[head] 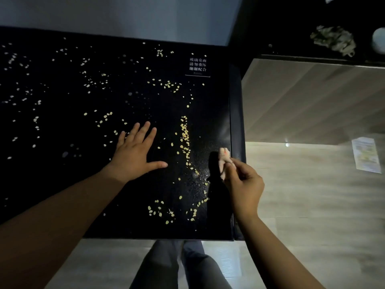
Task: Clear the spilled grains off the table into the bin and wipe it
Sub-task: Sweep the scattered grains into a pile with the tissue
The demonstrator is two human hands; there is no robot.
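- Dim light falls on a glossy black table (48,170) that fills most of your view, with pale wood-look floor (302,205) beyond its right and near edges.
- Spilled grains (185,134) lie all over the tabletop. They are thin and scattered on the left and far side, and thickest in one narrow band on the right half.
- That band's long axis runs from the near side toward the far side, bending slightly rightward at its near end. A looser patch sits close to the near edge, by your right forearm.
- Your left hand (133,155) lies flat on the table, palm down and holding nothing. Its fingers are spread and point toward the far edge, and the thumb sticks out to the right, toward the band but short of it.
- Your right hand (246,184) is by the table's right edge, thumb and fingertips pinching a small pale cloth (224,157).
- The cloth is bunched into a narrow wad. Its long axis runs near to far, and its free end points away from you, just right of the grain band. Whether it touches the glass, you cannot tell.
- A white printed label (198,65) sits at the table's far right corner.
- A sheet of paper (366,155) lies on the floor to the right.
- Your legs (166,268) show below the near edge.
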